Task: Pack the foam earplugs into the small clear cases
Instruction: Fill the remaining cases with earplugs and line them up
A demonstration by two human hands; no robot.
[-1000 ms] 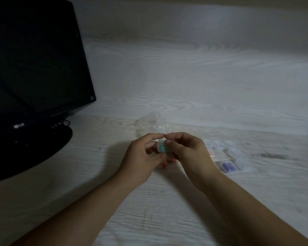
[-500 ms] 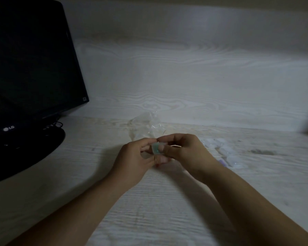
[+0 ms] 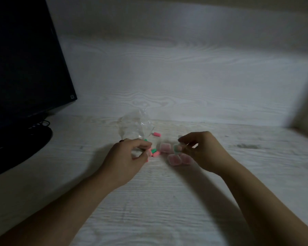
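My right hand (image 3: 201, 150) pinches a small clear case (image 3: 177, 148) with a green earplug inside, just above the desk. Three closed clear cases with pink contents lie below and left of it: one (image 3: 165, 147) at the back and two (image 3: 174, 159) (image 3: 186, 159) in front. My left hand (image 3: 128, 157) hovers with curled fingers over loose pink and green earplugs (image 3: 155, 152); whether it holds one is hidden. Another pink earplug (image 3: 156, 134) lies further back.
A crumpled clear plastic bag (image 3: 135, 125) sits behind my left hand. A black monitor (image 3: 25, 59) on a round base (image 3: 25, 141) with cables fills the left side. The white wood-grain desk (image 3: 158, 201) meets a wall panel at the back.
My hands, joined on one case before, have separated. The right hand carried the case to the right; the left moved to the loose earplugs by the bag.
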